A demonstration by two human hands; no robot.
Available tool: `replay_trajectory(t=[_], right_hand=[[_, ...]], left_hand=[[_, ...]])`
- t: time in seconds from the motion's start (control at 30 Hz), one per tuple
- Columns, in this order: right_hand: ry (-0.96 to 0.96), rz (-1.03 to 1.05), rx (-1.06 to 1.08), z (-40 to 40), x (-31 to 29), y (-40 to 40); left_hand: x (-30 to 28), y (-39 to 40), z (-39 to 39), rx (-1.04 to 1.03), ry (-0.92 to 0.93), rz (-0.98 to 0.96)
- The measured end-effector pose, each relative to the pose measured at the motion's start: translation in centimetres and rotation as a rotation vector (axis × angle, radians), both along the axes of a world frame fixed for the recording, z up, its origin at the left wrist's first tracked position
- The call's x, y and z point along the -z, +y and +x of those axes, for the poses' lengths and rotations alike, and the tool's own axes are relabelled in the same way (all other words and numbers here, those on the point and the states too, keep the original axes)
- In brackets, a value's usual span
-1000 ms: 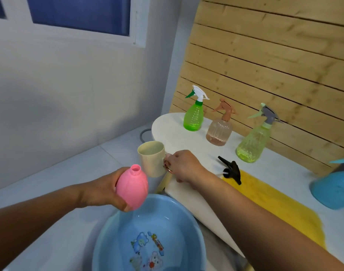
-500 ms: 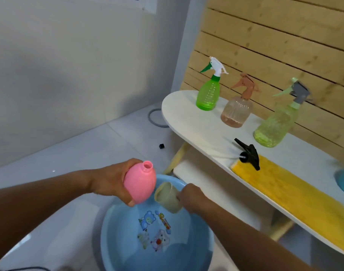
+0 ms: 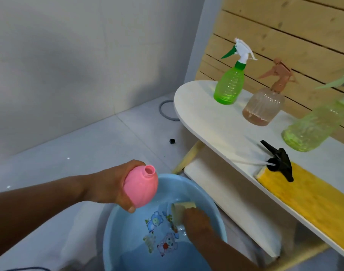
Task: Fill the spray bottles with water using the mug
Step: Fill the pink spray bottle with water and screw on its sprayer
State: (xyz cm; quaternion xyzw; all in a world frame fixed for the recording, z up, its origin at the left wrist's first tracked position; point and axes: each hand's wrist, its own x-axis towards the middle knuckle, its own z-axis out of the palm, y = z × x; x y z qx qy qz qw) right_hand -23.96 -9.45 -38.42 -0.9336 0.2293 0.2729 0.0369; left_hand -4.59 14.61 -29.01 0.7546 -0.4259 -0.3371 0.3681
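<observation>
My left hand [image 3: 110,187] grips a pink spray bottle [image 3: 142,189] with its neck open and no sprayer, held above the rim of a blue basin [image 3: 212,208] of water on the floor. My right hand [image 3: 195,219] holds a cream mug [image 3: 179,210] tipped on its side and dipped into the water. The bottle's black sprayer head [image 3: 279,163] lies on the white table [image 3: 206,118]. Three capped spray bottles stand there: bright green [image 3: 228,87], clear brownish [image 3: 264,107] and pale green [image 3: 314,126].
A yellow cloth [image 3: 308,198] lies on the table under the sprayer head. A lower shelf [image 3: 226,192] sits below the tabletop, close to the basin. A grey ring [image 3: 164,112] and a small black cube [image 3: 172,141] lie on the tiled floor by the wall.
My right hand has carried the mug from the table's edge down into the basin water. The view has tilted down. My left hand keeps the pink bottle over the basin.
</observation>
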Motion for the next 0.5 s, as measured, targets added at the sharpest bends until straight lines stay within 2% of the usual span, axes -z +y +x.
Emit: replay_trajectory(t=[0.17, 0.37, 0.5], right_hand=[[0.025, 0.086, 0.065, 0.0, 2.6, 1.2], [-0.17, 0.332, 0.401, 0.4, 1.1, 0.7], [-0.342, 0.596, 0.684, 0.2, -1.6, -0.2]], left_hand=[[0.3, 0.0, 0.3, -0.007, 0.03, 0.0], [0.0, 0.3, 0.4, 0.011, 0.013, 0.038], [-0.7, 0.4, 0.8, 0.014, -0.003, 0.055]])
